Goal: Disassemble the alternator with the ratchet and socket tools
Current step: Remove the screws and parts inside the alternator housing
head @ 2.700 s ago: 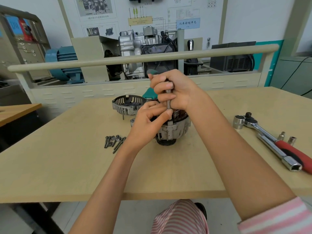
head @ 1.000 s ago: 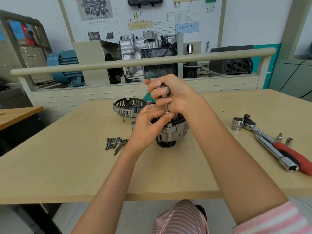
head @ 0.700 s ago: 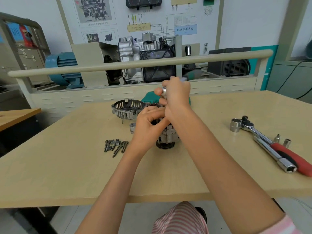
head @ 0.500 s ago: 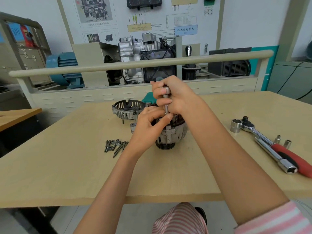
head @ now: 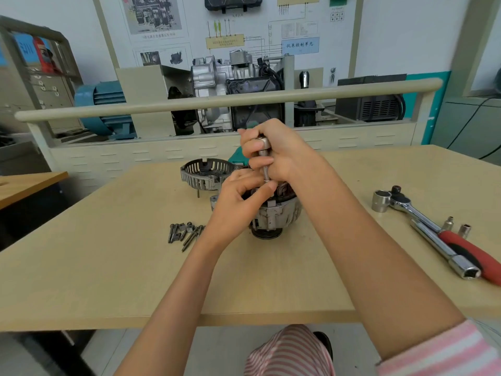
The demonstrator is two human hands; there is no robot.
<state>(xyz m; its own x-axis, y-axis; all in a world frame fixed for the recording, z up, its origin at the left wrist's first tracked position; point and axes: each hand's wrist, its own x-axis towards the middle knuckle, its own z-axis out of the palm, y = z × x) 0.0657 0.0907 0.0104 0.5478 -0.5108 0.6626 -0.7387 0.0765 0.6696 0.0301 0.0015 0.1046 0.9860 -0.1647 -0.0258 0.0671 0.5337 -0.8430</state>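
My right hand (head: 282, 153) grips the upright socket driver (head: 263, 161); left hand (head: 238, 204) pinches its tip on the alternator (head: 276, 218), bolts (head: 184, 233) beside it.

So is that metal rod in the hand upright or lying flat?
Upright: the rod stands on the alternator, gripped by the right hand.

Light wooden tabletop (head: 108, 280), with a round beige rail (head: 217, 100) running along its far edge. Beyond the rail: a teal electric motor (head: 100, 104) toward the far left corner, a silver cutaway gearbox unit (head: 217, 85) at centre, a black louvred box (head: 371, 104) toward the far right. White wiring-diagram board (head: 244, 28) on the wall behind. Second wooden tabletop (head: 24, 183) off the left edge.
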